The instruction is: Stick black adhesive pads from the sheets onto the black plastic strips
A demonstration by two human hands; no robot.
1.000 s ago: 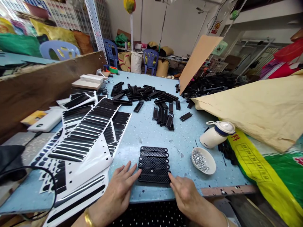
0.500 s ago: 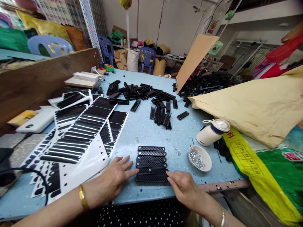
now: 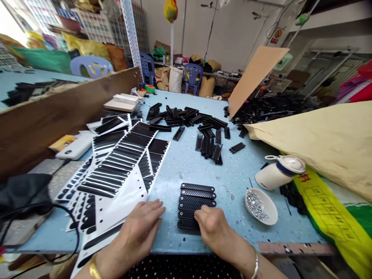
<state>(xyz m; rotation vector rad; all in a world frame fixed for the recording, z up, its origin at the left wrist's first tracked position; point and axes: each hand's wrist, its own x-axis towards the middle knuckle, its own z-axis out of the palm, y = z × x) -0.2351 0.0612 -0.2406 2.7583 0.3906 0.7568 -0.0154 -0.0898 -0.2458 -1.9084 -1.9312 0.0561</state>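
Several black textured strips lie side by side in a column on the blue table. Small silver rings show at the ends of some of them. My right hand rests over the lower strips, thumb and fingers pinched together at the middle of the second strip from the bottom. Whatever is between these fingertips is hidden. Left of the column, my left hand lies open with fingers stretched out, touching no strip, beside the sticker sheets. A white bowl holds many small silver pieces, right of my right hand.
Behind the column, black plastic parts are scattered in a pile. On the right stand a cream bottle and a large tan paper sheet. A cardboard panel leans further back. A wooden board edges the table's left.
My right hand has moved from the strips' right end to their middle, covering the loose ring there. My left hand has drawn away leftward. The view has swung slightly left.
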